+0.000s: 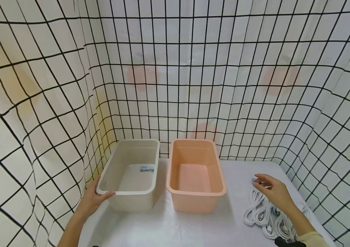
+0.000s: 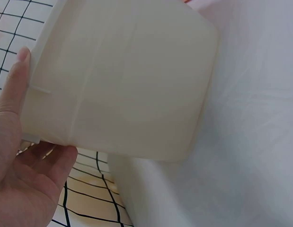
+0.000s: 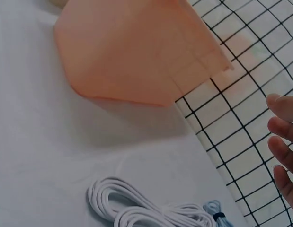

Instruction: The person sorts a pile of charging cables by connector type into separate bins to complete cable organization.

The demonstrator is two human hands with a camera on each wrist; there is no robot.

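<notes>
Your right hand (image 1: pixel 273 192) is hovering over the far end of the white cable coils (image 1: pixel 263 209), at the right of the tabletop (image 1: pixel 199 230). Its fingers (image 3: pixel 284 151) are bending loosely and standing apart, and the right wrist view is showing nothing between them. A light blue cable bundle (image 3: pixel 212 207), bound with a black tie (image 3: pixel 218 215), is lying on the tabletop at the end of the coils, apparently touching them.

What a reach from here would be turning on is where that bundle is lying: below your right fingers, showing at their tips in the head view, with a gap showing in the right wrist view. Your right hand is clearly the nearer one. You cannot fully tell the long axis, since fingers are hiding part of the bundle and the wrist view is cropping the area; the visible part is slanting down toward the tie.

Your left hand (image 1: pixel 93 200) is gripping the near left corner of the cream bin (image 1: pixel 131 202). Inside, another light blue cable (image 1: pixel 147 168) is lying crosswise beside the right wall. The peach bin (image 1: pixel 195 204) is standing between your hands, its long side running away from you.
</notes>
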